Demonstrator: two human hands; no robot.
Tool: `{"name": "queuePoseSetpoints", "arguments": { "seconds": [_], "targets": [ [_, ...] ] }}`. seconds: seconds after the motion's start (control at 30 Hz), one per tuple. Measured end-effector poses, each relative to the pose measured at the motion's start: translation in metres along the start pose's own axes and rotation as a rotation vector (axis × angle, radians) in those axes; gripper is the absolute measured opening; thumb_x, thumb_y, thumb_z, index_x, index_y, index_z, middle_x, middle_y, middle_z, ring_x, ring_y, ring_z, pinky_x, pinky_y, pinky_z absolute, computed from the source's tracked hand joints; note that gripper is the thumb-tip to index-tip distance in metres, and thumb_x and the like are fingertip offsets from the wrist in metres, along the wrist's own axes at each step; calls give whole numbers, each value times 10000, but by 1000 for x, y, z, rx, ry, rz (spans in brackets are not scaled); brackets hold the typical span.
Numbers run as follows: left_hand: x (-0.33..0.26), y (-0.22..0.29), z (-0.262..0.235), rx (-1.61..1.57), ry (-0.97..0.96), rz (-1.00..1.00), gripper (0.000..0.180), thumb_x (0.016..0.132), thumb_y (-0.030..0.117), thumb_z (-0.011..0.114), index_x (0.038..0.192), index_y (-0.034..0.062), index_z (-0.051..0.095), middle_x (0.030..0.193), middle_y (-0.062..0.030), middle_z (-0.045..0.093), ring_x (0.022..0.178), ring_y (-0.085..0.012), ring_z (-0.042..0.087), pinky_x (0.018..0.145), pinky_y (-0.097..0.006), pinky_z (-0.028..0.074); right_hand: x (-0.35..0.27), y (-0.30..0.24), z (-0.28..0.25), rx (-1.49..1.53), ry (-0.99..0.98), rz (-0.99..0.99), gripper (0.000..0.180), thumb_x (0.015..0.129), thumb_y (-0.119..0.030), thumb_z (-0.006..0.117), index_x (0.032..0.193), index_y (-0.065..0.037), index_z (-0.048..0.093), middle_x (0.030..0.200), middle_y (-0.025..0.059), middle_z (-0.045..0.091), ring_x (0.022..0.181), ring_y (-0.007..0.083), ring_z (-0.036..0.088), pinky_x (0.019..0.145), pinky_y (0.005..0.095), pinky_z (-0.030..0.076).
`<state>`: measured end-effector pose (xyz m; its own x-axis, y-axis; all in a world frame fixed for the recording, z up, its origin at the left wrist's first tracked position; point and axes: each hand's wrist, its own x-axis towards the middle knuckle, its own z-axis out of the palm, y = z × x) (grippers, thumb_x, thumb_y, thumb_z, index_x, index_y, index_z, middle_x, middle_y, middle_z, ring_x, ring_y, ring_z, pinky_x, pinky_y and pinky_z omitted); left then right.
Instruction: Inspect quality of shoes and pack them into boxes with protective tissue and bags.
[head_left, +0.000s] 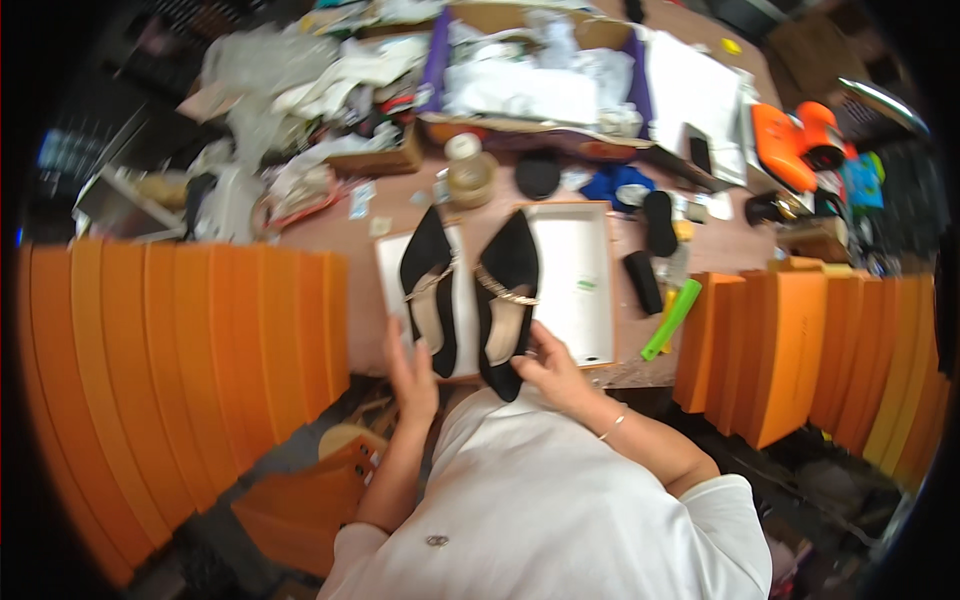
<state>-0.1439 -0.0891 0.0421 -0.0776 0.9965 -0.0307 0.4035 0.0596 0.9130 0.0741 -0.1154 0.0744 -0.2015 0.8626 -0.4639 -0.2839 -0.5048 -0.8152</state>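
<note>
Head view: two black pointed shoes (470,295) lie across a white shoebox (575,280), centre table.
Right hand (550,370): fingers curled on right shoe's heel.
Left hand (412,375): fingers extended, touching box edge.
Near left, right: orange box stacks (190,350).
Far: tape roll (468,175), green marker (672,318).

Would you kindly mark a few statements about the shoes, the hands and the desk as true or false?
1. Two black pointed shoes, the left shoe and the right shoe, lie on the desk. True.
2. The right hand touches the heel end of the right shoe. True.
3. The shoes are red. False: they are black with pale insoles.
4. The left hand holds a green stick. False: the green stick lies apart on the desk's right side, and the left hand is by the left shoe.
5. Stacks of orange boxes stand on both sides. True.
</note>
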Motion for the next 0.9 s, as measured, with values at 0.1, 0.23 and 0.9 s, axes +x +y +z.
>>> {"name": "queuePoseSetpoints", "arguments": {
  "seconds": [0.1, 0.23, 0.9],
  "targets": [
    [-7, -3, -1, -429, -282, -369, 582, 979, 394, 431, 1410, 10, 353, 1373, -185, 442, 1285, -315, 426, 1063, -458, 331, 6, -4, -1, -343, 158, -316, 586, 819, -46, 473, 1379, 62, 340, 1162, 197, 561, 1127, 229, 545, 978, 350, 422],
    [-3, 46, 30, -1402, -905, -1032, 583, 944, 499, 422, 1354, 84, 417, 1345, -149, 482, 1206, -362, 504, 983, -604, 418, 5, -25, 5, -536, -44, -502, 577, 776, 2, 420, 1351, 30, 396, 1246, 214, 530, 1164, 336, 503, 1032, 388, 361],
    [-74, 19, 107, -1774, -604, -859, 240, 932, 223, 532, 1088, 61, 616, 1153, -249, 595, 1134, -451, 542, 1037, -557, 390, -57, 135, -312, -738, 944, -44, 363, 927, -78, 529, 1252, 79, 491, 1048, 190, 602, 896, 282, 594, 804, 335, 485]
  ]
}}
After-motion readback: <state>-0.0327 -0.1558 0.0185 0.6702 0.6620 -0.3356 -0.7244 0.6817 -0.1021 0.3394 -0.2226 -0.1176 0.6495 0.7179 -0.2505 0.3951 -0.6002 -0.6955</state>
